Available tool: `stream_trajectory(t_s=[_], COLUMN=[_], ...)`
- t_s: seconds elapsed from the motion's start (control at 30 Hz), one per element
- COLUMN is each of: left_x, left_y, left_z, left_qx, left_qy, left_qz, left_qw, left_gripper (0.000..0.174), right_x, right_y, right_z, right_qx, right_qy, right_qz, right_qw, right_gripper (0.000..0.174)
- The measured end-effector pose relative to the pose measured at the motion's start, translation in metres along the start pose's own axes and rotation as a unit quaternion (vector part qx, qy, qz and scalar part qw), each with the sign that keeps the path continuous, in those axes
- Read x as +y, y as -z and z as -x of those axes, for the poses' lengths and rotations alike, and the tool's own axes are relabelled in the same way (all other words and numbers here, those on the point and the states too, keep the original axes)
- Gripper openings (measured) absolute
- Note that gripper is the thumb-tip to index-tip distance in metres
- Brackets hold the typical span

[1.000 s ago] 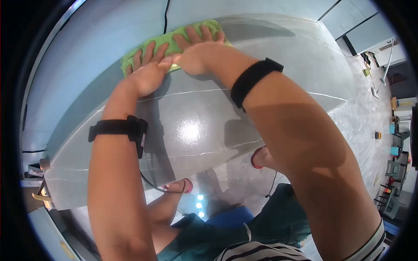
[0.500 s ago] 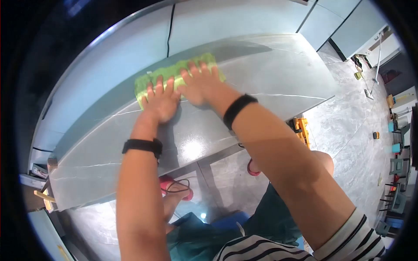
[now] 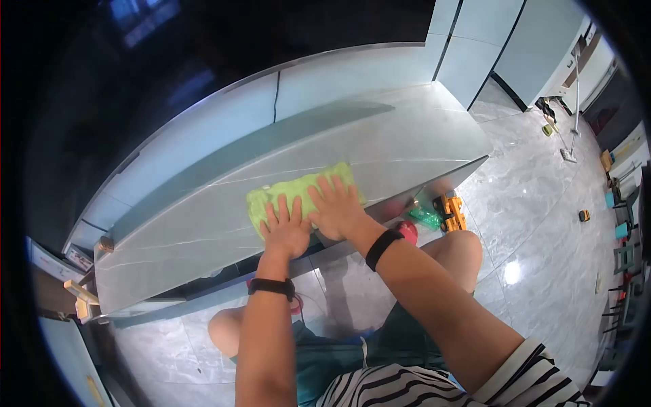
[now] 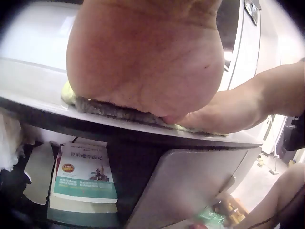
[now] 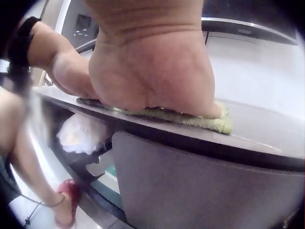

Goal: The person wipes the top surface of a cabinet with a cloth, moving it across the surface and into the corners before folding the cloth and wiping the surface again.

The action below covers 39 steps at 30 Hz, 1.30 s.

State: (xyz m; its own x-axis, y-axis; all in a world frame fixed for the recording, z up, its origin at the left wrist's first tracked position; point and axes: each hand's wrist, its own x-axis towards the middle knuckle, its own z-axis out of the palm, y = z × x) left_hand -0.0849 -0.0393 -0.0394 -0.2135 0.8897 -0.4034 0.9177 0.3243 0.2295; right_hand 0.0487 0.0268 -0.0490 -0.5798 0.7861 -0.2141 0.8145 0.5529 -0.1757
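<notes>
A lime-green cloth [image 3: 305,186], folded into a long strip, lies flat on the grey stone-look top of a low cabinet [image 3: 203,210]. My left hand [image 3: 286,229] presses on its left part with fingers straight and spread. Beside it my right hand [image 3: 336,207] presses on the right part, fingers also straight, the two thumbs close together. In the left wrist view the heel of the left hand [image 4: 143,62] rests on the cloth's greyish edge [image 4: 119,112] near the cabinet's front rim. The right wrist view shows the right palm [image 5: 152,76] on the cloth [image 5: 190,120].
Below the top, an open compartment holds books [image 4: 86,174] and a white plastic bag [image 5: 83,133]. A grey drawer front [image 5: 200,183] is beside it. A yellow toy truck [image 3: 453,214] stands on the floor at the right. A small brown block [image 3: 105,244] sits at the left end.
Both hands have drawn the cloth back from the wall side toward the cabinet's front edge, still flat on it. The head view has tilted up, showing more of the dark screen.
</notes>
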Motion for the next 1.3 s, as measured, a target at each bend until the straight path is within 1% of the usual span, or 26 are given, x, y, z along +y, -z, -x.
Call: stream_trajectory(t_s=[0.07,0.17,0.3,0.4,0.5,0.6,0.73,0.77,0.87,0.93,1.1,1.13,1.3], left_x=[0.003,-0.002,-0.012,-0.022,-0.029,-0.033,-0.035,-0.035,-0.038,-0.034,-0.03,-0.029,-0.015], left_y=[0.006,0.013,0.033,0.052,0.072,0.088,0.1,0.101,0.09,0.088,0.055,0.049,0.023], left_z=[-0.003,-0.022,-0.077,-0.126,-0.168,-0.195,-0.216,-0.213,-0.207,-0.194,-0.141,-0.128,-0.056], left_qx=[-0.009,-0.016,0.0,-0.003,0.0,0.007,0.004,0.004,0.05,0.055,0.038,0.033,0.019], left_qy=[0.006,0.012,0.005,0.018,0.027,0.022,0.02,0.022,0.008,0.008,-0.002,-0.002,-0.012], left_qz=[0.012,0.012,0.008,-0.016,-0.024,-0.01,0.005,0.002,-0.009,-0.016,-0.035,-0.018,0.001], left_qw=[1.0,1.0,1.0,1.0,0.999,1.0,1.0,1.0,0.999,0.998,0.999,0.999,1.0], left_gripper=[0.065,0.065,0.066,0.066,0.067,0.067,0.07,0.07,0.069,0.068,0.067,0.068,0.068], right_x=[0.0,0.003,0.009,0.012,0.014,0.015,0.016,0.015,0.012,0.014,0.007,0.004,-0.002], right_y=[-0.002,-0.001,0.005,0.016,0.036,0.046,0.046,0.047,0.04,0.047,0.026,0.023,0.013], right_z=[-0.007,-0.026,-0.082,-0.129,-0.171,-0.202,-0.224,-0.223,-0.21,-0.206,-0.137,-0.124,-0.052], right_qx=[-0.013,0.017,0.05,0.064,0.037,-0.009,0.001,0.002,0.001,0.025,0.052,0.053,0.015], right_qy=[-0.006,-0.008,-0.016,-0.015,-0.018,-0.038,-0.047,-0.046,-0.032,-0.024,-0.008,-0.012,-0.017], right_qz=[-0.005,0.002,-0.011,-0.009,-0.002,-0.033,-0.026,-0.027,-0.012,0.001,0.012,-0.002,0.002], right_qw=[1.0,1.0,0.999,0.998,0.999,0.999,0.999,0.999,0.999,0.999,0.999,0.999,1.0], right_gripper=[0.067,0.066,0.067,0.067,0.067,0.065,0.064,0.065,0.065,0.066,0.066,0.066,0.066])
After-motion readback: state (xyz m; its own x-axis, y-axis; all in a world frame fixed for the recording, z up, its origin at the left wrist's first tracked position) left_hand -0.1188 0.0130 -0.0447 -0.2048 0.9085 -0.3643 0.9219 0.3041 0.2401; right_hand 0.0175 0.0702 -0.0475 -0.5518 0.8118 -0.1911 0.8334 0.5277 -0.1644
